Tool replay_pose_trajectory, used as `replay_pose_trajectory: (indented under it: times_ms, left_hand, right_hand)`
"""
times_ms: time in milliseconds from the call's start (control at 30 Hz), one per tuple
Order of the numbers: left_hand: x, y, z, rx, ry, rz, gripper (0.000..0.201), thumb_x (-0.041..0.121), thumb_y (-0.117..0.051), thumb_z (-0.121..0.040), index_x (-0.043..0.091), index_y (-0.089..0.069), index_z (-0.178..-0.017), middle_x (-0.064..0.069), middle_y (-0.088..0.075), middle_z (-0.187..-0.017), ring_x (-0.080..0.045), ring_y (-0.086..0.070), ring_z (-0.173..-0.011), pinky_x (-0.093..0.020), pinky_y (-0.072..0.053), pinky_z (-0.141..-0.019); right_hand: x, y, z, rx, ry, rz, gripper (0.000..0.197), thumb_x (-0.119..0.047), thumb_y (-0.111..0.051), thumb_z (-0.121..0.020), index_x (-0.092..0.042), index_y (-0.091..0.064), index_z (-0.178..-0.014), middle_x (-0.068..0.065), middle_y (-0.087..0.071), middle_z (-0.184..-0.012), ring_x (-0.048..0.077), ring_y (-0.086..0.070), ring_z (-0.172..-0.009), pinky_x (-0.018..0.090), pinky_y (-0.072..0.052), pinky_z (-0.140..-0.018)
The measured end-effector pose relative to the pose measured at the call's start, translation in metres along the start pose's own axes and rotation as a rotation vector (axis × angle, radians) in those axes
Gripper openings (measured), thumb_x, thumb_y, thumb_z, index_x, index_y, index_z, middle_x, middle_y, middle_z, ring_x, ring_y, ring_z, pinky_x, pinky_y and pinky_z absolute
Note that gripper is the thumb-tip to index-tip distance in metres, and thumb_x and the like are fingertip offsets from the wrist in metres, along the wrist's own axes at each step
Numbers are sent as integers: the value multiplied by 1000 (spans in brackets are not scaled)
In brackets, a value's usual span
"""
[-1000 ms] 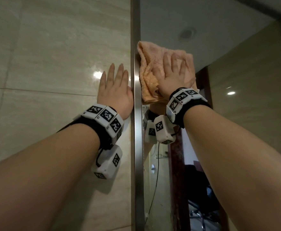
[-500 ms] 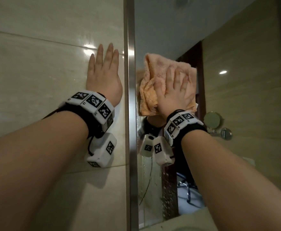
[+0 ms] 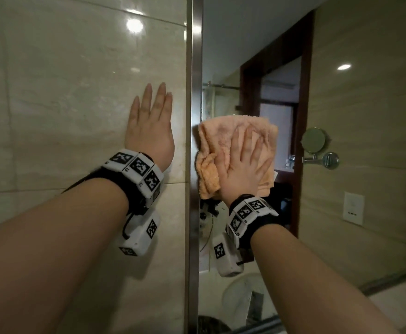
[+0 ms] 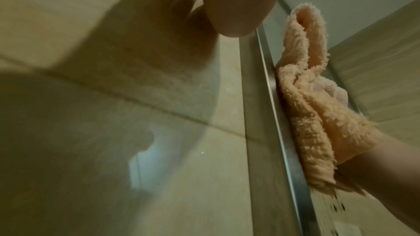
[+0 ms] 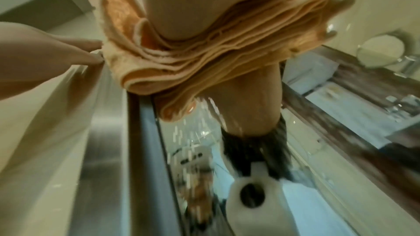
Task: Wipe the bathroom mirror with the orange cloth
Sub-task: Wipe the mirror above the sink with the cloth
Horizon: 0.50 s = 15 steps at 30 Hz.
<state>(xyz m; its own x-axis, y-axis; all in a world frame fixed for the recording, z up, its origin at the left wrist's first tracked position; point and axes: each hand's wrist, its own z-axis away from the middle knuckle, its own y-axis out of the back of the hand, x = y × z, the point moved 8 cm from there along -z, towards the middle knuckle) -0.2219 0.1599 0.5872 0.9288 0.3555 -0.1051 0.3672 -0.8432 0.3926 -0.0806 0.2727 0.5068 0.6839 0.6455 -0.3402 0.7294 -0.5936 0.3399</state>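
Head view, flat right hand (image 3: 243,169) grip pressing orange cloth (image 3: 211,145) onto mirror (image 3: 365,165)

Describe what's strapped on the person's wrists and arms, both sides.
Both forearms are bare, no sleeves. The left hand and right hand each have a black wrist strap carrying a row of white blocks printed with black-and-white square tags. A white boxy camera unit, also tagged, hangs under each wrist; a short black cable loops to the left one.

Mirror (image 3: 250,56) partly behind cloth (image 3: 211,150)
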Motion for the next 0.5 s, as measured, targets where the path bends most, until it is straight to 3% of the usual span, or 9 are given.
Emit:
replay_pose_trajectory:
  times_ms: [200,400,500]
  left_hand:
    - [4,-14,26,-30,12,38,57,17,-24,-101,12,0,-153,-4,8,-161,-24,8,-148,-39,4,-120]
    - [3,-15,31,-19,36,48,57,18,-25,-101,11,-2,-153,-5,8,-161,-24,6,-148,-38,2,-120]
    - [5,-15,28,-15,6,25,57,20,-25,-101,11,-2,-153,-5,8,-161,-24,7,-148,-39,2,-121]
  right_hand:
    - [7,-23,50,20,60,36,64,-53,-18,-92,-30,1,-149,1,0,-158,30,4,-145,53,15,-111]
    - [8,-28,67,23,95,29,63,-49,-20,-93,-32,11,-145,2,-3,-157,31,-2,-145,50,15,-112]
    - [4,-26,59,24,119,39,63,-48,-20,-93,-33,14,-143,-1,3,-154,33,-3,-144,52,13,-112]
